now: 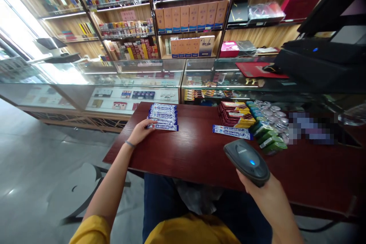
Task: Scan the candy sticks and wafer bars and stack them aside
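My right hand is wrapped round the handle of a dark grey barcode scanner with a lit blue light. The scanner is held above the table's right half, its head pointing forward and left. At the table's left side, my left hand has its fingers closed at the left end of the nearest blue-and-white stick packet. That packet lies at the front of a row of similar stick packets. More blue-and-white packets lie apart, beyond the scanner.
On the dark red wooden table, yellow-and-brown snack boxes are stacked beside green packs and clear-lidded round containers. Behind stands a glass display counter. A black machine is at right, a stool at lower left.
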`<act>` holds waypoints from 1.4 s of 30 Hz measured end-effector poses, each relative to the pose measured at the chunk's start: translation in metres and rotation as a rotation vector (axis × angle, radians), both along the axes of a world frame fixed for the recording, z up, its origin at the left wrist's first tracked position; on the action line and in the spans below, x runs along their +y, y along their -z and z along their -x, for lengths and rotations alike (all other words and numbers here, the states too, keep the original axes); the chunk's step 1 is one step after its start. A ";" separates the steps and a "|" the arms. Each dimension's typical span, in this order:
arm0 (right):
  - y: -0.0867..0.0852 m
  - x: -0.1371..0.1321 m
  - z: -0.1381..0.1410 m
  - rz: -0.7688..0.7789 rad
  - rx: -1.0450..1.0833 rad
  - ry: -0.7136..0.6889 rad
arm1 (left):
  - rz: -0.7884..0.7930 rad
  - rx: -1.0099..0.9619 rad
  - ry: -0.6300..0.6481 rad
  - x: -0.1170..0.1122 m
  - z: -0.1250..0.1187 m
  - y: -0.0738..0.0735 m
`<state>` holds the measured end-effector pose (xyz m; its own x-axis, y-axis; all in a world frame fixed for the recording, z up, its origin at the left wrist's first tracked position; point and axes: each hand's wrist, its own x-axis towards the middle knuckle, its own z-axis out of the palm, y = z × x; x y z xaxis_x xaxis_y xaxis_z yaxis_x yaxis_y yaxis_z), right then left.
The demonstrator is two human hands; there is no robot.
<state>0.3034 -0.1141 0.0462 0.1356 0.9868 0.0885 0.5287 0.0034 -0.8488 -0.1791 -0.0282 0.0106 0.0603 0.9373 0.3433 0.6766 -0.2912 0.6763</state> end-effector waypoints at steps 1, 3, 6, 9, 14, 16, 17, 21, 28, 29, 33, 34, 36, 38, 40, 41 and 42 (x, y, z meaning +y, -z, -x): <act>0.002 0.001 -0.002 0.002 -0.010 -0.013 | -0.015 0.058 0.019 0.000 0.002 0.002; 0.005 0.002 -0.003 0.005 -0.022 -0.020 | -0.054 0.187 0.032 0.002 0.004 0.005; 0.003 0.000 -0.001 0.005 -0.010 0.026 | -0.124 0.383 -0.016 0.006 0.007 0.008; -0.001 -0.003 0.003 0.018 0.010 0.050 | -0.182 0.495 -0.074 0.010 0.008 0.012; -0.002 -0.005 0.005 0.011 0.009 0.042 | -0.180 0.520 -0.118 0.015 0.009 0.017; -0.003 -0.004 0.004 -0.004 -0.001 0.035 | -0.169 0.521 -0.127 0.018 0.008 0.017; -0.003 -0.004 0.004 -0.009 -0.006 0.029 | -0.166 0.520 -0.133 0.019 0.008 0.018; -0.002 -0.002 0.001 -0.003 -0.021 -0.020 | -0.139 0.511 -0.162 0.021 0.005 0.018; 0.003 -0.001 -0.006 -0.024 -0.037 -0.037 | -0.130 0.507 -0.219 0.017 -0.004 0.017; 0.003 -0.001 -0.007 -0.028 -0.033 -0.039 | -0.129 0.503 -0.222 0.017 -0.004 0.017; -0.004 -0.004 -0.007 -0.018 -0.018 -0.048 | -0.146 0.486 -0.210 0.015 -0.009 0.017; -0.006 -0.005 -0.007 -0.012 -0.012 -0.036 | -0.161 0.482 -0.201 0.016 -0.013 0.017; -0.010 -0.007 -0.007 -0.014 0.008 -0.004 | -0.208 0.469 -0.182 0.018 -0.025 0.016; -0.013 -0.010 -0.008 -0.034 0.024 0.033 | -0.272 0.443 -0.147 0.023 -0.044 0.011; -0.014 -0.011 -0.010 -0.049 0.027 0.058 | -0.329 0.404 -0.092 0.031 -0.069 0.005; -0.015 -0.012 -0.012 -0.052 0.027 0.069 | -0.343 0.383 -0.058 0.035 -0.084 0.002; -0.015 -0.013 -0.014 -0.055 0.028 0.079 | -0.342 0.360 -0.021 0.040 -0.099 -0.002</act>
<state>0.3173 -0.1267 0.0612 0.2160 0.9667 0.1370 0.5050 0.0094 -0.8631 -0.0802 0.0117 0.0123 0.2141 0.7768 0.5922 0.8578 -0.4395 0.2663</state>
